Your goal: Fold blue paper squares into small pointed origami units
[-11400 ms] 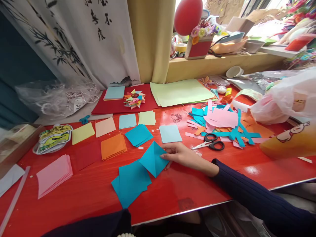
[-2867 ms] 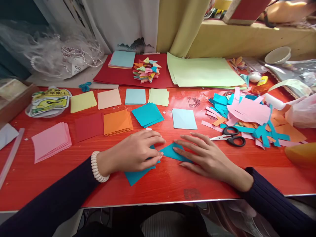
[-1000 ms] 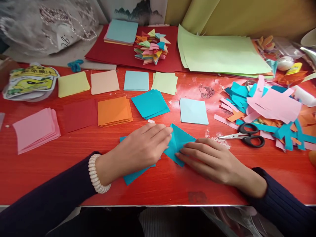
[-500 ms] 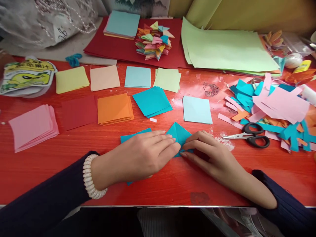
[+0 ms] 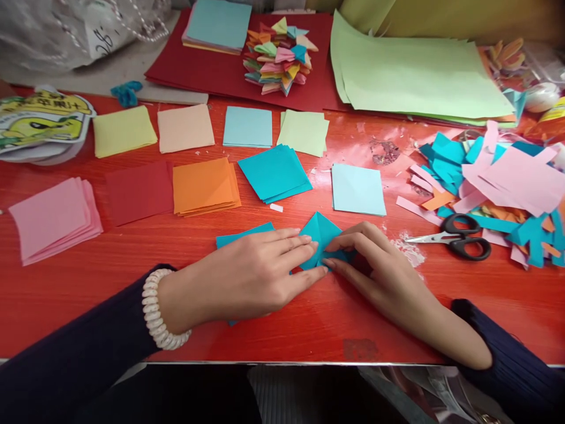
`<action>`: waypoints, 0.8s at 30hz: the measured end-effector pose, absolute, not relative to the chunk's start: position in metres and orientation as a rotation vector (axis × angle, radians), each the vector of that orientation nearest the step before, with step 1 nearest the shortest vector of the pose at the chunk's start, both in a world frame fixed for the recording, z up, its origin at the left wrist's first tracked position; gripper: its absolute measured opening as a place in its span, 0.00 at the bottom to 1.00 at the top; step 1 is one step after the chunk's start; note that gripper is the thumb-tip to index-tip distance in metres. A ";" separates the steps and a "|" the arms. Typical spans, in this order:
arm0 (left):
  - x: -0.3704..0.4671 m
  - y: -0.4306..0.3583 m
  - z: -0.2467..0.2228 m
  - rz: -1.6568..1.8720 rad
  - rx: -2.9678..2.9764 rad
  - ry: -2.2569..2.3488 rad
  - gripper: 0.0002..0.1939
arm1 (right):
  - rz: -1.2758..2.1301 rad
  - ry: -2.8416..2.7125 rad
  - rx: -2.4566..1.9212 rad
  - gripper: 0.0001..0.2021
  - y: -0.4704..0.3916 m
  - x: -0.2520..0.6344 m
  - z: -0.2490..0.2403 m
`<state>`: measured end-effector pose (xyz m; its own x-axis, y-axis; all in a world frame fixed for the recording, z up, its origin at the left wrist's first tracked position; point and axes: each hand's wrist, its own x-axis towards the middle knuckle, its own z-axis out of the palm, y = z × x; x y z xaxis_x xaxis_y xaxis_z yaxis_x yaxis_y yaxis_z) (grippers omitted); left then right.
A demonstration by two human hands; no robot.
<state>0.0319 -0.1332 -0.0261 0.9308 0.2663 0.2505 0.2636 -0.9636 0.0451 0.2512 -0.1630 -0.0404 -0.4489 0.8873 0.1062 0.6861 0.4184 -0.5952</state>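
Note:
A creased square of blue origami paper [image 5: 318, 232] lies near the front of the table, one corner pointing away from me. My left hand [image 5: 265, 268] rests with outstretched fingers on its left side, the thumb at its lower edge. From the right, my right hand [image 5: 375, 265] pinches the paper's lower right part between thumb and fingers. Under my left palm, another blue paper [image 5: 242, 234] is mostly covered; only its corners stick out. A stack of blue paper squares [image 5: 276, 174] sits just beyond both hands.
Black-handled scissors [image 5: 459, 237] lie right of my hands, beside a heap of paper scraps [image 5: 507, 176]. Stacks of orange [image 5: 200, 187], red [image 5: 139, 193], pink [image 5: 53, 218] and pale blue squares [image 5: 358, 189] surround the work. Behind stands a multicoloured folded-paper piece [image 5: 280, 59].
My left thumb has slid out along the paper's lower edge, away from the other fingers. My right fingers keep their pinch. The whole view has shifted slightly.

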 end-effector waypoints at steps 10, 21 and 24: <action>0.034 -0.133 -0.026 0.419 3.070 0.422 0.16 | 0.662 -2.256 -1.334 0.03 -0.162 0.249 -0.040; 0.034 -0.131 -0.025 0.446 3.077 0.410 0.17 | 0.643 -2.273 -1.325 0.03 -0.159 0.249 -0.041; 0.034 -0.132 -0.025 0.426 3.090 0.399 0.16 | 0.631 -2.267 -1.324 0.03 -0.159 0.249 -0.041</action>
<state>0.0339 -0.1315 -0.0253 0.9311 0.2488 0.2668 0.2497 -0.9678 0.0310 0.2491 -0.1587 -0.0407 -0.4466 0.8836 0.1408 0.6839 0.4386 -0.5830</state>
